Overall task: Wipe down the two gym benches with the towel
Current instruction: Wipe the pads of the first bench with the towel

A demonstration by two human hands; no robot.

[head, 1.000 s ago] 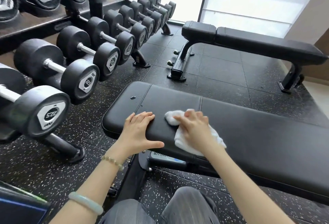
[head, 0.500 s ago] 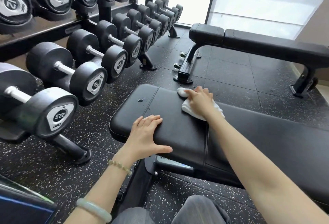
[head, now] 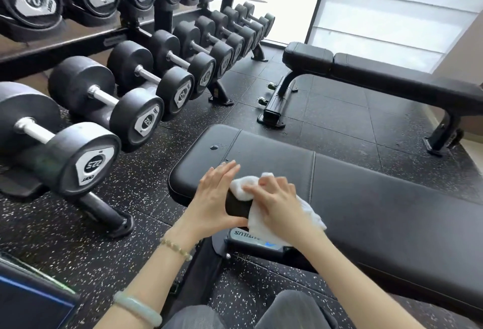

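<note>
The near black padded bench [head: 366, 198] runs from centre to the right edge. My right hand [head: 277, 203] presses a white towel [head: 244, 189] onto the bench's near left end, close to the front edge; part of the towel hangs over the edge. My left hand [head: 213, 203] lies flat on the same pad just left of the towel, fingers together and thumb out, touching the cloth. A small tear [head: 214, 147] marks the pad's far left part. The second black bench [head: 379, 72] stands farther back at the right, by the window.
A dumbbell rack [head: 125, 33] with several black dumbbells fills the left side, its feet [head: 115, 219] on the speckled rubber floor close to the near bench. My grey-trousered knees [head: 287, 313] show at the bottom. A dark screen edge [head: 28, 300] sits bottom left.
My right hand has pulled the towel back from the far edge of the pad to the near front edge, next to my left hand. The left hand stayed on the pad.
</note>
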